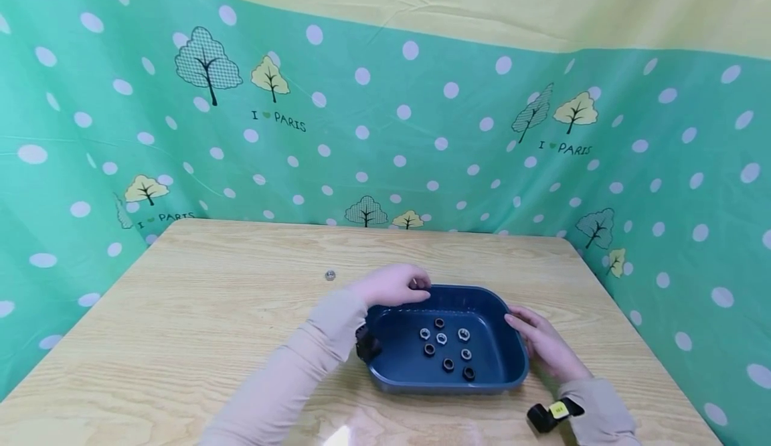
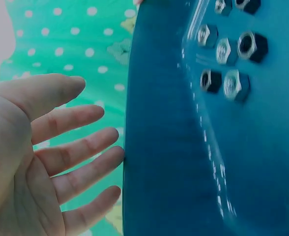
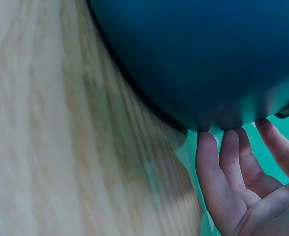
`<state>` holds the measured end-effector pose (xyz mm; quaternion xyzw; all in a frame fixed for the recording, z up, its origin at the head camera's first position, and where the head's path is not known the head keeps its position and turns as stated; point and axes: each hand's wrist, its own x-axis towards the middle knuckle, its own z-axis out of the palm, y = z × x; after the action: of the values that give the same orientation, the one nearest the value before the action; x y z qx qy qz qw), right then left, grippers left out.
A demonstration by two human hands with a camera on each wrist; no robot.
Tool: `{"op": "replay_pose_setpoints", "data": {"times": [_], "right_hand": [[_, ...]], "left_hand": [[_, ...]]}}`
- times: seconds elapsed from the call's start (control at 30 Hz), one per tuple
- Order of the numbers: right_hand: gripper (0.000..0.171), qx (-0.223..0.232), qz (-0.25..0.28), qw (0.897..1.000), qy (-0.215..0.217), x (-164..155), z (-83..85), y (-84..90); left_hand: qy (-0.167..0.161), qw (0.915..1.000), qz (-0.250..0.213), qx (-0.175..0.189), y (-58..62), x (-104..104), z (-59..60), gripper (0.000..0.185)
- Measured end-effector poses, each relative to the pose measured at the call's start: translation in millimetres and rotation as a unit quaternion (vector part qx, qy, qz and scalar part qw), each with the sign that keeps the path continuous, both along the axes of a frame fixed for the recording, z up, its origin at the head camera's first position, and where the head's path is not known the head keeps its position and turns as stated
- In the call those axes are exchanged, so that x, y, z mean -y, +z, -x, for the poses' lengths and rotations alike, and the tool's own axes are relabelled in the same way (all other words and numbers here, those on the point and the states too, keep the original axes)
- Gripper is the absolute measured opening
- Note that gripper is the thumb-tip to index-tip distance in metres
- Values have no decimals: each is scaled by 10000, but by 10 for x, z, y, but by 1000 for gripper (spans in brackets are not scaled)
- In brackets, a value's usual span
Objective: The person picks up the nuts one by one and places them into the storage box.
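Observation:
A dark blue rectangular tray (image 1: 446, 387) stands on the table with several silver hex nuts (image 1: 464, 334) and several dark hex nuts (image 1: 448, 365) scattered on its bottom. My left hand (image 1: 394, 286) is over its far left rim. In the left wrist view the thumb and fingers (image 2: 85, 150) are spread and hold nothing, with fingertips right beside the tray wall. At the right end, my right hand (image 1: 544, 344) holds the tray, thumb at the rim and fingertips against the outer wall. One more silver nut (image 1: 330, 275) lies on the table, left of my left hand.
The wooden table (image 1: 211, 325) extends to both sides of the tray. Green dotted cloth (image 1: 361, 131) hangs behind it and along the sides. A black wrist camera (image 1: 545, 418) is strapped near my right sleeve, and another (image 1: 367, 344) overlaps the tray's left edge.

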<state>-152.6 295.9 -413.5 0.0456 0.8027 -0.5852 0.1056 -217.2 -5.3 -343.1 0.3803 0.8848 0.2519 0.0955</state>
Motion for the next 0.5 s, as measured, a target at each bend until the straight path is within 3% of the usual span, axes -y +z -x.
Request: {"op": "replay_pose_setpoints", "data": {"times": [0.3, 0.5], "right_hand": [[57, 93, 27, 10000, -17, -31, 12, -10], [57, 36, 66, 10000, 13, -19, 4, -6]], "left_hand": [[135, 9993, -169, -308, 0, 252, 14, 26], [201, 9994, -107, -245, -5, 360, -22, 25]]}}
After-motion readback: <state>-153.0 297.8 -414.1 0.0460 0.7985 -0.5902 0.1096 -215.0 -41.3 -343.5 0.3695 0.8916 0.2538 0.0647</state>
